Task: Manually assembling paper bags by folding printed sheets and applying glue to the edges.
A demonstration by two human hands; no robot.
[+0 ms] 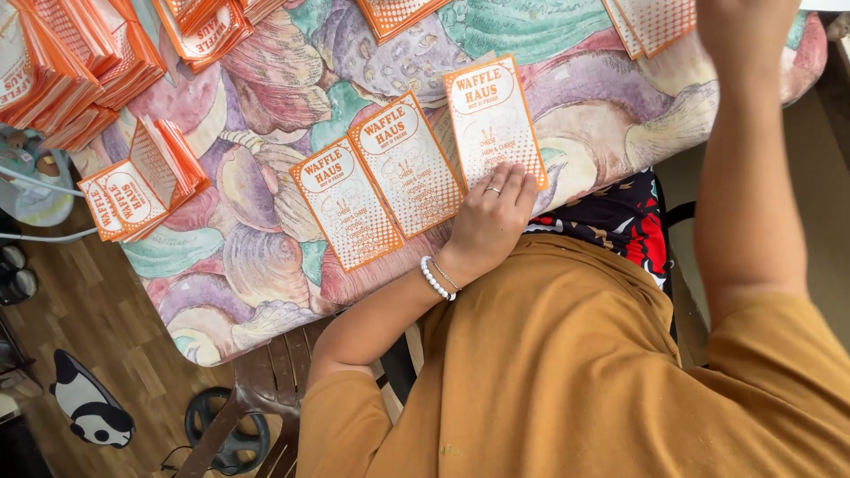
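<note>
Seashell-patterned cloth [266, 257] covers the table. On it the left hand [490, 219] lies flat, fingers [509, 186] together, touching the lower edge of three overlapping orange-and-white paper sleeves [407, 168]. The right hand [744, 26] is raised at the frame's top, its fingers out of view. Stacks of similar sleeves [71, 62] sit at upper left.
</note>
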